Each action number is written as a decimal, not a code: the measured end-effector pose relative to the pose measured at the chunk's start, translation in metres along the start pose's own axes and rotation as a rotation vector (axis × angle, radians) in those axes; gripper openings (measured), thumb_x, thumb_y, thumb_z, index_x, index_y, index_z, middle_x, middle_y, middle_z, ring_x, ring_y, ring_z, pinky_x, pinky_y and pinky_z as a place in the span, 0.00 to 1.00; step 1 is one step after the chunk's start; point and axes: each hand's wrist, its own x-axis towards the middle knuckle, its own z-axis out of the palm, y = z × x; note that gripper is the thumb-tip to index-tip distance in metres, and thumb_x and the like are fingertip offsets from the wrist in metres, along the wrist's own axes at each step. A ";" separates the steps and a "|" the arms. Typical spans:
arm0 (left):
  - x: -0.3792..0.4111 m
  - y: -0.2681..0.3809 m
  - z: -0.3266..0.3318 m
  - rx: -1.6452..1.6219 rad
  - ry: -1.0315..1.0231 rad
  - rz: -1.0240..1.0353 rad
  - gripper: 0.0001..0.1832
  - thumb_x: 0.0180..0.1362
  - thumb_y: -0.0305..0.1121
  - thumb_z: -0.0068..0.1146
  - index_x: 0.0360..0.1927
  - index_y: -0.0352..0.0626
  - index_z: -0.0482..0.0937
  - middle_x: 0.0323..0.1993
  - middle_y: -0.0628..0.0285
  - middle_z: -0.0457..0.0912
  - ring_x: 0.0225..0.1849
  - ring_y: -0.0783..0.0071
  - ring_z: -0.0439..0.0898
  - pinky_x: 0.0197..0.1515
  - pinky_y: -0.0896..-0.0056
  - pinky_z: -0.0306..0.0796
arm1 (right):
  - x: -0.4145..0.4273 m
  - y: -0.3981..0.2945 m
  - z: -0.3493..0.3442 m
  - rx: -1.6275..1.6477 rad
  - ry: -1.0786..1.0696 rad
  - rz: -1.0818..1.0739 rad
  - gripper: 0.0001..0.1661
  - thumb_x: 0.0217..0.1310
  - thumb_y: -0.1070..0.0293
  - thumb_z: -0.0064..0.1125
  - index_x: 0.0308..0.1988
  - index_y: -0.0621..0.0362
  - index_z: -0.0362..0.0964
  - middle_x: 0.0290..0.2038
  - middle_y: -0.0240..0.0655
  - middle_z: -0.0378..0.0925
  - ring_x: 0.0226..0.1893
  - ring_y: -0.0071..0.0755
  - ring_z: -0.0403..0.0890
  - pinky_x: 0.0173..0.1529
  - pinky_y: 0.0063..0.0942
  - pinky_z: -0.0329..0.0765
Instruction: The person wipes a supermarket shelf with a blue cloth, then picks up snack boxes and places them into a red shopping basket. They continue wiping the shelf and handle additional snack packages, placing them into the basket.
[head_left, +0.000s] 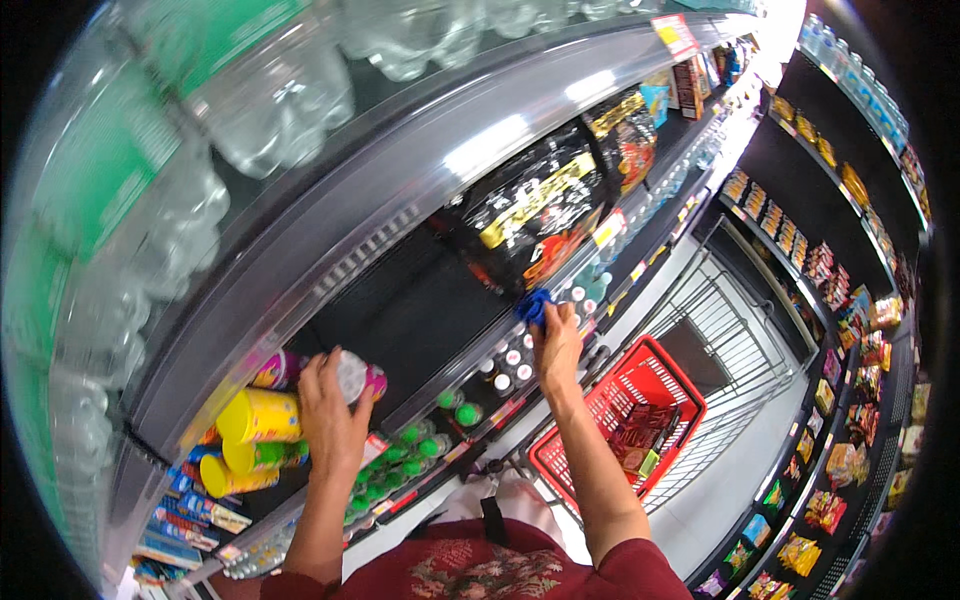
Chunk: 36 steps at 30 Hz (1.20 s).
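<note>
My left hand (334, 409) grips a purple canister with a whitish translucent lid (351, 376) over the black shelf. Beside it, several yellow-lidded canisters (259, 416) stand or lean at the shelf's left part, with another purple canister (274, 369) behind. My right hand (556, 337) holds a bunched blue cloth (534, 307) at the shelf's front edge, close to large black and gold snack bags (536, 199).
Large clear bottles (277, 97) fill the shelf above. Green-capped bottles (412, 450) and white-capped bottles (514, 360) stand below. A red basket (544, 457) holding packages is by a metal shopping cart (750, 360) at my right. Snack shelves (855, 420) line the aisle's far side.
</note>
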 end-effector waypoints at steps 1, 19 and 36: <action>0.001 0.002 0.000 -0.018 0.017 0.027 0.36 0.54 0.27 0.71 0.67 0.36 0.69 0.62 0.43 0.70 0.63 0.41 0.71 0.66 0.50 0.66 | -0.018 -0.022 -0.001 0.051 -0.034 0.008 0.19 0.48 0.82 0.67 0.43 0.62 0.74 0.37 0.45 0.69 0.36 0.54 0.77 0.38 0.44 0.76; -0.099 -0.009 -0.102 -0.407 -0.147 0.121 0.39 0.45 0.31 0.79 0.63 0.41 0.75 0.59 0.50 0.73 0.62 0.51 0.74 0.64 0.53 0.70 | -0.148 -0.134 0.029 0.574 -0.565 0.005 0.15 0.54 0.77 0.70 0.43 0.63 0.75 0.39 0.47 0.78 0.41 0.50 0.82 0.45 0.39 0.78; -0.143 -0.047 -0.097 -0.604 -0.303 0.065 0.36 0.48 0.36 0.80 0.62 0.45 0.78 0.62 0.52 0.73 0.64 0.55 0.76 0.64 0.55 0.73 | -0.083 -0.158 0.047 -0.083 -0.629 -0.685 0.26 0.67 0.60 0.60 0.63 0.42 0.76 0.69 0.34 0.70 0.73 0.48 0.64 0.78 0.57 0.51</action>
